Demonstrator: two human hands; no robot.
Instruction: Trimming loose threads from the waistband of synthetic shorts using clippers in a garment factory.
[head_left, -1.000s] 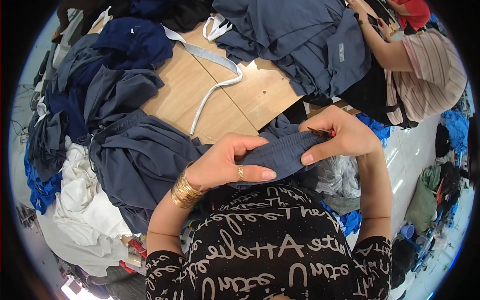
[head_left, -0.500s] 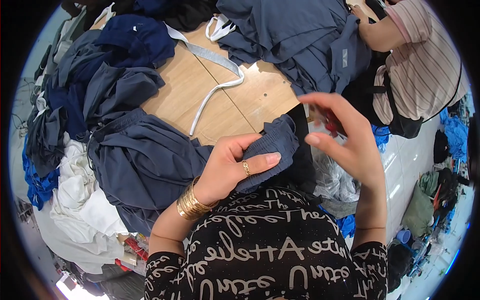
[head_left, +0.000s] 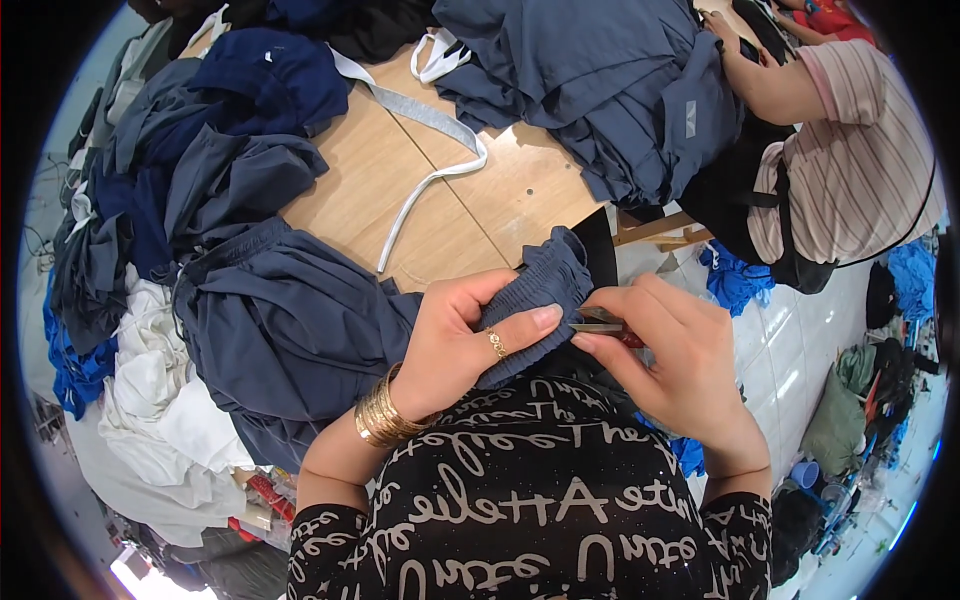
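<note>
My left hand (head_left: 462, 328) grips a bunched elastic waistband (head_left: 545, 278) of slate-blue cloth, with the thumb pressed on top of its ruffled gathers. In my right hand (head_left: 685, 350) is a pair of thread snips (head_left: 602, 325) with metal blades and a red part between the fingers. The blades point left and reach the right edge of the waistband; whether they touch the cloth or a thread I cannot tell. A slate-blue gathered garment (head_left: 290, 325) lies just left of my left hand, and its link to the held waistband is hidden.
A wooden table (head_left: 350, 200) carries a grey-and-white strip (head_left: 440, 122). Slate-blue garments (head_left: 610, 90) are heaped at its far side, navy and white cloth (head_left: 150, 370) at the left. A co-worker in a striped shirt (head_left: 860, 150) is at the far right.
My right hand has moved down and left, bringing the snips from beside the waistband to its edge. My left hand keeps its grip. The co-worker has shifted slightly right.
</note>
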